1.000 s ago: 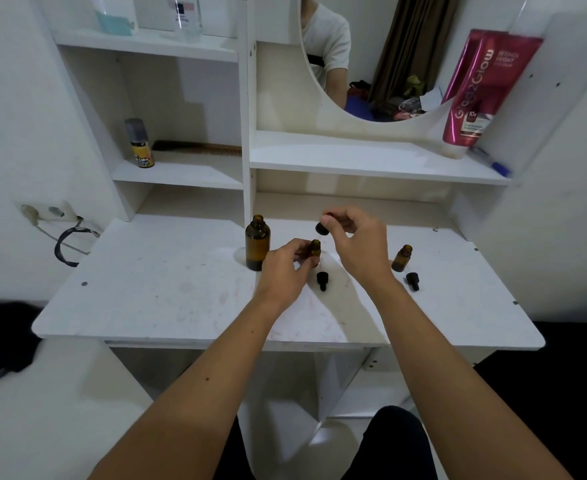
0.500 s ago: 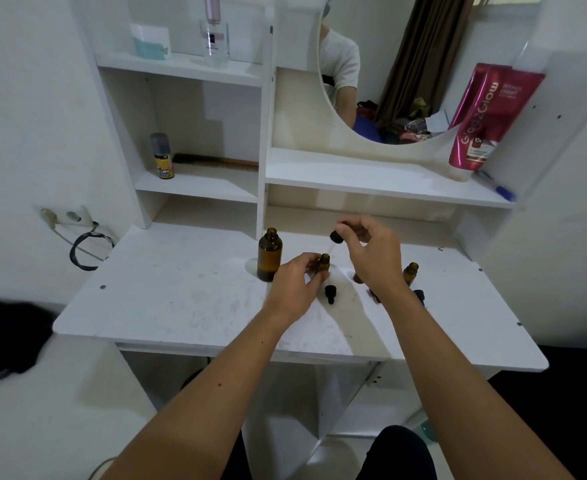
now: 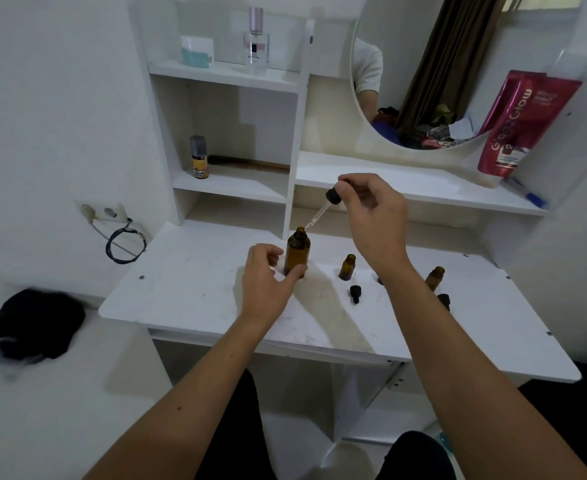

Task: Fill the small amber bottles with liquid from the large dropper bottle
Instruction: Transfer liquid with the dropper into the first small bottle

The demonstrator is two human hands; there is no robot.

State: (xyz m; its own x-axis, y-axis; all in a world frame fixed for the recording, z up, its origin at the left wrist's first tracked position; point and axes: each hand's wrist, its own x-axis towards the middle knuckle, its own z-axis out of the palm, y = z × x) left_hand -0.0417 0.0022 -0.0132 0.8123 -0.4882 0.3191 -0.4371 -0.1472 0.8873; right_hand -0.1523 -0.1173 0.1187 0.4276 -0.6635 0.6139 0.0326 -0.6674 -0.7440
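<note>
The large amber bottle (image 3: pixel 297 252) stands open on the white tabletop (image 3: pixel 195 292). My left hand (image 3: pixel 267 282) curls around its base, thumb across the front. My right hand (image 3: pixel 371 216) pinches the black bulb of the dropper (image 3: pixel 323 209) above it, and the glass tip slants down to the bottle's mouth. One small amber bottle (image 3: pixel 347 267) stands uncapped just right of the large one, with a black cap (image 3: pixel 355 293) lying in front of it. A second small bottle (image 3: pixel 434 277) and its cap (image 3: pixel 443 301) sit right of my right forearm.
Behind the tabletop rise white shelves with a small spray can (image 3: pixel 199 156), a perfume bottle (image 3: pixel 256 39) and a pink tube (image 3: pixel 513 126) beside a round mirror (image 3: pixel 423 71). A wall socket and black cable (image 3: pixel 125 242) are at the left. Black cloth (image 3: pixel 32 323) lies lower left.
My left hand let go of the small bottle and moved left to the large bottle's base. My right hand carried the dropper from over the small bottle to the large bottle's mouth.
</note>
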